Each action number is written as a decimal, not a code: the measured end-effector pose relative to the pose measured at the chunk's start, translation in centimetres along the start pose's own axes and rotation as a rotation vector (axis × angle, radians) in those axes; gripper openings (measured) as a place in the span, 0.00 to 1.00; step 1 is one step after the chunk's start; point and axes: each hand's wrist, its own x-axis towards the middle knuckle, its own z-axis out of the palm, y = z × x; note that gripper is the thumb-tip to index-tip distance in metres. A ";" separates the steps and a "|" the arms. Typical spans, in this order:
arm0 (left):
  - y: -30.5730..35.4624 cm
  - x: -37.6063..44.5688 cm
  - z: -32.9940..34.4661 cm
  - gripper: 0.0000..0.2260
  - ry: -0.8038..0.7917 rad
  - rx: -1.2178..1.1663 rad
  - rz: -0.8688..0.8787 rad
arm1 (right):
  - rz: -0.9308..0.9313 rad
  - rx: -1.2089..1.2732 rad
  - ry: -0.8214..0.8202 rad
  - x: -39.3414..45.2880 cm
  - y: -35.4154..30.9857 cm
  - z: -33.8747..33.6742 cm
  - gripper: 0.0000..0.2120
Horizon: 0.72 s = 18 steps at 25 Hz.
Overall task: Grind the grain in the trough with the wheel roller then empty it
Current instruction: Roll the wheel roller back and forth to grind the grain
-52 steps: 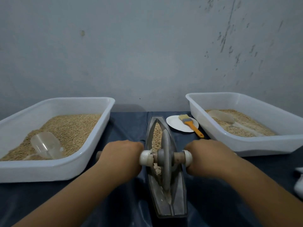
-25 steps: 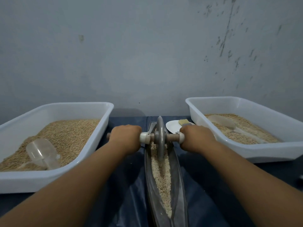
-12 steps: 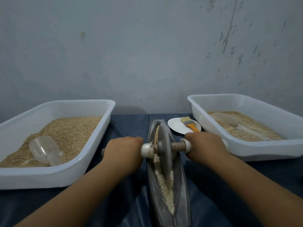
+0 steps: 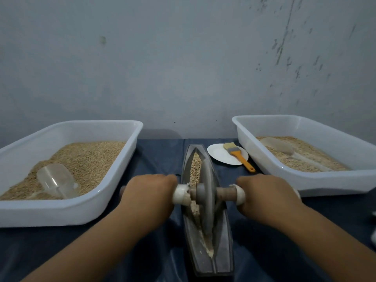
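L hand (image 4: pixel 149 193) & R hand (image 4: pixel 266 193) both grip roller (image 4: pixel 207 198) handles; wheel upright mid-trough (image 4: pixel 223 247), grain (image 4: pixel 195 167) at 12 o'clock.

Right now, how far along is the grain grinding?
Partly done: crushed, paler meal lies in the near end of the trough, while whole grain fills the far end. In hand: the left hand and right hand grip the wheel roller mid-trough. Left: finish grinding, then empty it.
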 end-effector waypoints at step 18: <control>-0.4 3.1 0.3 0.10 -0.088 -0.048 -0.097 | 0.012 0.071 -0.078 3.8 0.1 0.1 0.08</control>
